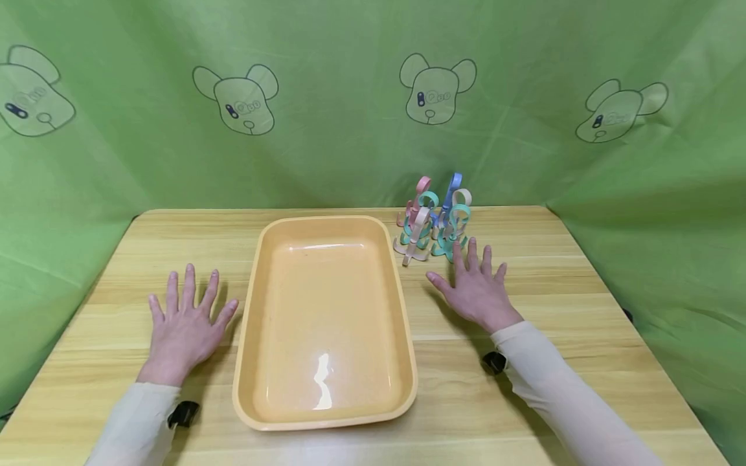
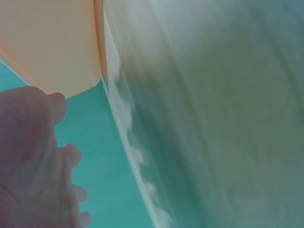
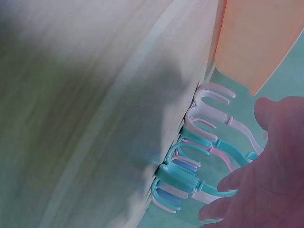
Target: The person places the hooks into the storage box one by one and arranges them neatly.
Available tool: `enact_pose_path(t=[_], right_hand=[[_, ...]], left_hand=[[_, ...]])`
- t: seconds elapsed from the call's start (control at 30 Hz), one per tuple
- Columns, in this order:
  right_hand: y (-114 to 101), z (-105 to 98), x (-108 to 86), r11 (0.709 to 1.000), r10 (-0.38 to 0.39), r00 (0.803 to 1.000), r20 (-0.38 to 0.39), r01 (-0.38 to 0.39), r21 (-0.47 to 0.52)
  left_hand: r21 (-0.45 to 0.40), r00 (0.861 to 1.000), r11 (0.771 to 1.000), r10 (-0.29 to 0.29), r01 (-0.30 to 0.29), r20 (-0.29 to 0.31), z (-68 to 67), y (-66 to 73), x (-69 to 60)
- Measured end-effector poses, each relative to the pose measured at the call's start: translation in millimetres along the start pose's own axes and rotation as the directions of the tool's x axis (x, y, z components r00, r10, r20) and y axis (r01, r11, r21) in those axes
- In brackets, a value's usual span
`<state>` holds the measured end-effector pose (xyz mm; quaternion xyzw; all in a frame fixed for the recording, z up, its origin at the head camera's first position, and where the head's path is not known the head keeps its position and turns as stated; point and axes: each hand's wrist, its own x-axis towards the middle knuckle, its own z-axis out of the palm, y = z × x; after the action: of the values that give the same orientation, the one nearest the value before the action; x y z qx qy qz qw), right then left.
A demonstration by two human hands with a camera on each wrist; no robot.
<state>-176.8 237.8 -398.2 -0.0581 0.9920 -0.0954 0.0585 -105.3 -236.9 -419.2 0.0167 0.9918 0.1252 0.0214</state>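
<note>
Both hands are spread with straight fingers over the table. My left hand [image 1: 183, 330] is to the left of a shallow orange-yellow plastic tray [image 1: 326, 304] and holds nothing. On the tray's other side, my right hand [image 1: 479, 292] is also bare of any object. Just beyond its fingertips stands a cluster of plastic multi-prong hanging hooks: teal [image 1: 449, 247], pale pink [image 1: 417, 232], blue [image 1: 453, 188] and darker pink [image 1: 422, 188]. In the right wrist view, fingers overlap a teal hook [image 3: 178, 176]; whether they touch it I cannot tell.
A light wood-grain table [image 1: 559, 388] carries everything. Green cloth [image 1: 344, 149] with printed bear heads hangs behind it and along both sides. A black wrist device [image 1: 183, 414] shows at the left cuff, another black device [image 1: 494, 362] at the right cuff.
</note>
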Motion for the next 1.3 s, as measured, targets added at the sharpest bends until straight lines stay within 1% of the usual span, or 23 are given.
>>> enact_pose_path(t=[0.3, 0.37, 0.47, 0.53, 0.57, 0.63, 0.7, 0.73, 0.77, 0.83, 0.87, 0.9, 0.93, 0.97, 1.0, 1.03, 1.1, 1.17, 1.2, 1.23, 1.3], right_hand=[[2, -1, -2.6, 1.0, -0.006, 1.0, -0.005, 0.006, 0.005], [1, -3, -3.5, 1.0, -0.01, 1.0, -0.018, 0.011, 0.012], [0, -7, -5.1, 0.999, -0.023, 0.998, -0.055, 0.025, 0.031], [0, -12, -6.4, 0.998, -0.034, 0.995, -0.093, 0.039, 0.053], [0, -15, -6.6, 0.997, -0.044, 0.992, -0.122, 0.051, 0.062], [1, -21, -6.2, 0.991, -0.068, 0.978, -0.197, 0.088, 0.097], [2, -27, -4.6, 0.979, -0.101, 0.953, -0.286, 0.147, 0.144], [2, -30, -3.4, 0.969, -0.12, 0.935, -0.334, 0.184, 0.166], [3, -33, -1.4, 0.956, -0.142, 0.912, -0.384, 0.227, 0.185], [3, -37, 3.0, 0.923, -0.177, 0.873, -0.455, 0.308, 0.231], [2, -39, 5.3, 0.904, -0.192, 0.853, -0.485, 0.346, 0.252], [1, -40, 8.0, 0.883, -0.202, 0.839, -0.506, 0.379, 0.277], [0, -41, 10.9, 0.862, -0.206, 0.83, -0.519, 0.404, 0.305], [-2, -41, 14.1, 0.841, -0.206, 0.825, -0.526, 0.424, 0.335], [-4, -42, 17.5, 0.822, -0.203, 0.825, -0.527, 0.436, 0.366], [-6, -42, 21.1, 0.807, -0.199, 0.828, -0.524, 0.441, 0.392], [-11, -43, 28.3, 0.789, -0.182, 0.842, -0.507, 0.433, 0.436], [-16, -43, 35.1, 0.789, -0.169, 0.857, -0.488, 0.414, 0.454], [-18, -43, 38.6, 0.795, -0.164, 0.863, -0.478, 0.402, 0.454], [-20, -44, 41.6, 0.804, -0.159, 0.869, -0.469, 0.39, 0.45], [-24, -44, 47.0, 0.818, -0.15, 0.876, -0.458, 0.37, 0.441]], left_hand=[[0.001, 1.0, 1.0, -0.002, 0.002, 0.004, -2.9, -0.4, -1.6], [-0.018, 1.0, 1.0, 0.004, -0.004, -0.002, -3.4, -0.8, -2.8], [-0.077, 0.999, 0.997, 0.018, -0.021, -0.036, -5.4, -0.2, -4.2], [-0.139, 0.998, 0.99, 0.015, -0.024, -0.065, -8.0, 0.9, -4.7], [-0.172, 0.997, 0.985, 0.006, -0.02, -0.081, -9.6, 1.8, -4.9], [-0.239, 0.993, 0.971, -0.023, -0.005, -0.116, -13.5, 4.1, -4.8], [-0.316, 0.986, 0.949, -0.059, 0.007, -0.153, -17.7, 6.5, -3.8], [-0.355, 0.982, 0.935, -0.076, 0.01, -0.172, -19.6, 7.8, -3.2], [-0.396, 0.977, 0.918, -0.095, 0.012, -0.19, -21.3, 9.0, -2.7], [-0.485, 0.969, 0.874, -0.123, 0.002, -0.216, -23.8, 11.5, -1.6], [-0.531, 0.967, 0.847, -0.132, -0.005, -0.219, -24.5, 12.8, -1.1], [-0.572, 0.966, 0.82, -0.135, -0.016, -0.222, -24.9, 14.1, -0.9], [-0.611, 0.966, 0.791, -0.137, -0.027, -0.22, -24.8, 15.4, -0.6], [-0.644, 0.968, 0.764, -0.134, -0.037, -0.214, -24.6, 16.8, -0.3], [-0.675, 0.971, 0.736, -0.127, -0.045, -0.203, -24.0, 18.2, 0.2], [-0.702, 0.974, 0.71, -0.12, -0.051, -0.191, -23.2, 19.7, 0.5], [-0.748, 0.981, 0.662, -0.1, -0.059, -0.165, -20.8, 23.0, 1.0], [-0.777, 0.988, 0.628, -0.082, -0.052, -0.132, -17.8, 26.5, 1.2], [-0.792, 0.99, 0.609, -0.074, -0.05, -0.12, -15.9, 28.2, 1.2], [-0.8, 0.992, 0.598, -0.067, -0.045, -0.106, -14.2, 29.9, 1.1], [-0.805, 0.996, 0.592, -0.055, -0.029, -0.077, -10.7, 33.0, 0.8]])
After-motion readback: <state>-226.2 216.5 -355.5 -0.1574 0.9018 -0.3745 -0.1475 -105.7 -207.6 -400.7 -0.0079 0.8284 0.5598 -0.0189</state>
